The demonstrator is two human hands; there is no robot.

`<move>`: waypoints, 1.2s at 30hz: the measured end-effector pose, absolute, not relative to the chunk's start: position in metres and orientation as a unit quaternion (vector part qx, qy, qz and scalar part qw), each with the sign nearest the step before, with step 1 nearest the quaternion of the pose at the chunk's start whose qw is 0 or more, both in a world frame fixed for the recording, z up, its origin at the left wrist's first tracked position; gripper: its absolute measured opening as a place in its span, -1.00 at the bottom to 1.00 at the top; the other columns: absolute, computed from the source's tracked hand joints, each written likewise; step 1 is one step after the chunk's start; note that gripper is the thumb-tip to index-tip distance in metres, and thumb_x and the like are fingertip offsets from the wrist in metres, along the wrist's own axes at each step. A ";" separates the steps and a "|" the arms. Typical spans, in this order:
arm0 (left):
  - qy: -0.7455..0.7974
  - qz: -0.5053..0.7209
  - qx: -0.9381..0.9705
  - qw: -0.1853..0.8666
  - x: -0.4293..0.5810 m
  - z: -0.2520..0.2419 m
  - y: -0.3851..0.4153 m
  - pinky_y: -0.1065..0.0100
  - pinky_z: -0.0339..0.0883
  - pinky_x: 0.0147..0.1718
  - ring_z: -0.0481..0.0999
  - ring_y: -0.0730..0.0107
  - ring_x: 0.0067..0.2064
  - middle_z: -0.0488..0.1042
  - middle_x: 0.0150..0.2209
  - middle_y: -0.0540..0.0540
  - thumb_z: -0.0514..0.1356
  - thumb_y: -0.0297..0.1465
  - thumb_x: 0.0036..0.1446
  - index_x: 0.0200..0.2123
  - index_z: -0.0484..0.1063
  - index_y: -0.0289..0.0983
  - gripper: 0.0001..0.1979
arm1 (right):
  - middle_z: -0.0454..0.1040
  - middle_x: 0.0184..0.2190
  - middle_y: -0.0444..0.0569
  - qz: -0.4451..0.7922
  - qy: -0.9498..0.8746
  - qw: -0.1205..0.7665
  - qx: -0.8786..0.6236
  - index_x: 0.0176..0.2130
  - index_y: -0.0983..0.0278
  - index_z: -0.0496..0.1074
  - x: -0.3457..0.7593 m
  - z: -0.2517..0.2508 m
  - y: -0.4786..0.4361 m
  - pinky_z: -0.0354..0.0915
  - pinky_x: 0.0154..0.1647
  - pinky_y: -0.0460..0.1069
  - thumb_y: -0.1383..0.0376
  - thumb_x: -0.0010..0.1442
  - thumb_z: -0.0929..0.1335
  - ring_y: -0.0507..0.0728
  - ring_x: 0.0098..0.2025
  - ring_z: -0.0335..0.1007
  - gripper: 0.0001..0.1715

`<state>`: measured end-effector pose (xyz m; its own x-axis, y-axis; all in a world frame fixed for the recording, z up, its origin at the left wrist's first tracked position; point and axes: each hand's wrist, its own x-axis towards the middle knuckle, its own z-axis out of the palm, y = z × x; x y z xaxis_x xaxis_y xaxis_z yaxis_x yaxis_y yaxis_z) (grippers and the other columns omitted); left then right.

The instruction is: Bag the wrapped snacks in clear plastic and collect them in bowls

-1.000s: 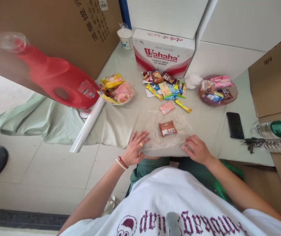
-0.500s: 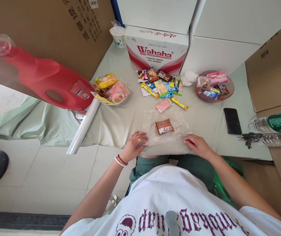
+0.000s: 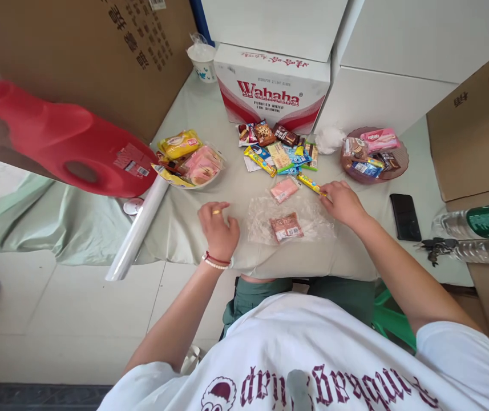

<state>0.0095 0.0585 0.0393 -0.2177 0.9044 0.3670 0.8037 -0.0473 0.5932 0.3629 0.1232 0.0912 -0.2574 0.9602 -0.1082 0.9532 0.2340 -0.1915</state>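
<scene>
A brown packet (image 3: 286, 227) lies flat in the middle of a sheet of clear film (image 3: 312, 212), spread on the cloth-covered table (image 3: 235, 182) right in front of the person. The right hand (image 3: 343, 202) is down at the film's far right corner, fingers bent over it and just beside a yellow bar (image 3: 310, 183) — whether they pinch the film I cannot tell from here. The left hand (image 3: 218, 231) rests on the cloth a little left of the sheet, fingers curled into a loose fist with nothing showing in it. A pink packet (image 3: 284, 189) sits at the film's far edge, and a roll (image 3: 137, 231) juts off the table's left side. That film looks feather-light, limp and clingy — likely to crease and stick to itself, so best taken by a corner or edge. The packet seems light, crinkly and easy to pick up by its ends.
</scene>
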 end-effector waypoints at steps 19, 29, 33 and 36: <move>0.496 0.199 0.798 0.277 0.083 0.032 0.019 -0.02 0.37 -0.02 0.53 0.10 -0.05 0.69 0.01 -0.04 0.09 -0.47 0.29 -0.09 0.67 -0.08 -0.65 | 0.50 -0.20 0.08 0.216 -0.913 -0.032 -0.346 0.37 0.18 0.39 0.312 0.069 0.060 0.29 -0.10 0.05 0.41 0.44 0.23 0.23 -0.13 0.28 -0.41; 0.759 0.310 0.539 0.192 0.047 0.009 0.039 -0.18 0.17 0.35 0.31 -0.11 0.36 0.42 0.22 -0.37 0.12 -0.03 0.34 0.08 0.45 -0.27 -0.53 | 0.38 -0.21 0.07 0.224 -0.902 0.012 -0.369 0.32 0.14 0.46 0.309 0.042 0.028 0.26 0.01 0.07 0.48 0.43 0.19 0.25 -0.06 0.21 -0.39; 0.721 0.296 0.593 0.200 0.069 0.014 0.038 -0.23 0.22 0.30 0.31 -0.21 0.33 0.46 0.15 -0.34 0.28 -0.11 0.16 -0.17 0.48 -0.23 -0.68 | 0.39 -0.20 0.06 0.206 -0.899 0.002 -0.387 0.30 0.07 0.48 0.307 0.043 0.028 0.26 -0.03 0.06 0.48 0.44 0.20 0.24 -0.06 0.23 -0.38; 0.663 0.365 0.613 0.226 0.092 0.024 0.029 0.06 0.49 0.04 0.55 0.16 -0.05 0.53 -0.14 -0.15 0.19 -0.36 0.19 -0.32 0.41 -0.18 -0.96 | 0.42 -0.17 0.06 0.188 -0.902 -0.012 -0.389 0.28 0.05 0.49 0.305 0.043 0.027 0.27 -0.04 0.07 0.49 0.42 0.20 0.24 -0.05 0.26 -0.38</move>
